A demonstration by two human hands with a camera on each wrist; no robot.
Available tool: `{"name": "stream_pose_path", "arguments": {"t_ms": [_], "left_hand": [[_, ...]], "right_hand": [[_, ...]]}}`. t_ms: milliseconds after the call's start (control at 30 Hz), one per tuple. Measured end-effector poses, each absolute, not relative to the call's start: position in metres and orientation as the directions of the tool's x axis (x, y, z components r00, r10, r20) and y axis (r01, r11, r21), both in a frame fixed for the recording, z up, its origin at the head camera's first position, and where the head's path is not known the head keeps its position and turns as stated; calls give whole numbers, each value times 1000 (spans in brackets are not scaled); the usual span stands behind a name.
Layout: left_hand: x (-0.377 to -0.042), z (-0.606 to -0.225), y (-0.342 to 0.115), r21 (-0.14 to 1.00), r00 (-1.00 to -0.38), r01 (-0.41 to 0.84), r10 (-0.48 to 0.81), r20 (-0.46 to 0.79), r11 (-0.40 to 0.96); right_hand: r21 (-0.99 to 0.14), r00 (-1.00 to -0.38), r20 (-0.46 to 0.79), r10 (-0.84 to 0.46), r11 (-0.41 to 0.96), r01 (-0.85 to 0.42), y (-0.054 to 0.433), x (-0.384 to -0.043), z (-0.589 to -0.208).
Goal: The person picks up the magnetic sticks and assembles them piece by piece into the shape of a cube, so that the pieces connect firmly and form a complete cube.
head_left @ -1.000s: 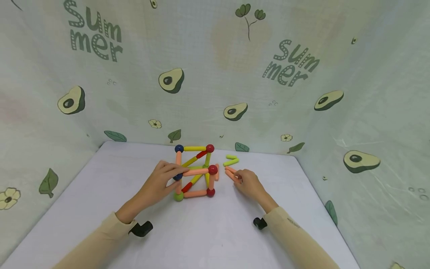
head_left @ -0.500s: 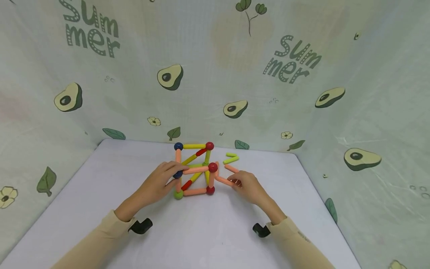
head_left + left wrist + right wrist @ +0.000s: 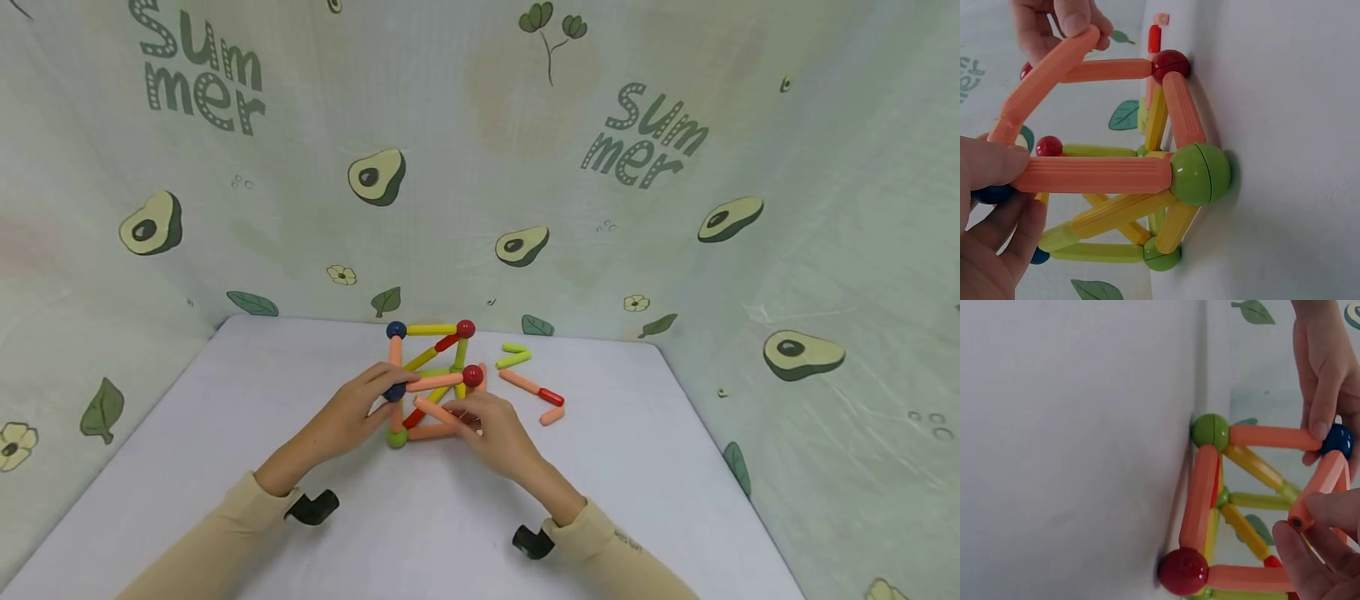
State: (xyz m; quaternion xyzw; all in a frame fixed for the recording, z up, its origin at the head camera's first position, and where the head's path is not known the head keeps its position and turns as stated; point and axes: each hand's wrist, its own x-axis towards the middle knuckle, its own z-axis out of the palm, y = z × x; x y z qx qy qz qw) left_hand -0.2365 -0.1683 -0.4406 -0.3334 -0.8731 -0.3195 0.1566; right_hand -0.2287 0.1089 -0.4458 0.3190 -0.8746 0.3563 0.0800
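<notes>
A box-shaped frame of magnetic rods and balls stands on the table. My left hand (image 3: 352, 421) grips its front upper-left corner, thumb and fingers around a blue ball (image 3: 394, 392). With thumb and fingers, my right hand (image 3: 495, 429) pinches a loose orange rod (image 3: 435, 411), slanted before the frame's front side. The rod's far end lies near the blue ball; whether they touch, I cannot tell. A dark end face shows on the rod's near end (image 3: 1297, 522) in the right wrist view. Below the left hand sits a green ball (image 3: 1200, 175); a red ball (image 3: 472, 376) tops the front right corner.
Right of the frame lie an orange rod (image 3: 519, 382) end to end with a red rod (image 3: 551, 397), and a short orange piece (image 3: 552, 416). Lime rods (image 3: 513, 359) lie farther back. A printed cloth (image 3: 450, 100) hangs behind the table (image 3: 420, 533).
My right hand has taken an orange rod from the loose pieces and carried it left to the frame's front. A red rod and short orange piece are now uncovered. The left hand stays put.
</notes>
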Motion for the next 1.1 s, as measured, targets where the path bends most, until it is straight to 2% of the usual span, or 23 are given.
{"name": "stream_pose_path", "arguments": {"t_ms": [233,700,933,1100], "left_hand": [[-238,-440,-169,487,-720,693,491,491,531],[-243,-442,-164,559,-757,653,442,481,511],[-241,-441,-162,558,-766,643,428,480,525],[-239,-441,-163,572,-780,625,412,471,531]], "right_hand": [[-537,-757,442,-481,534,-653,87,-230,-449],[-585,-784,423,-455,523,-620,83,-233,-459],[-599,-799,350,-489,540,-592,125,-238,-459],[-529,-830,301,-470,642,-555,176,-256,-463]]}}
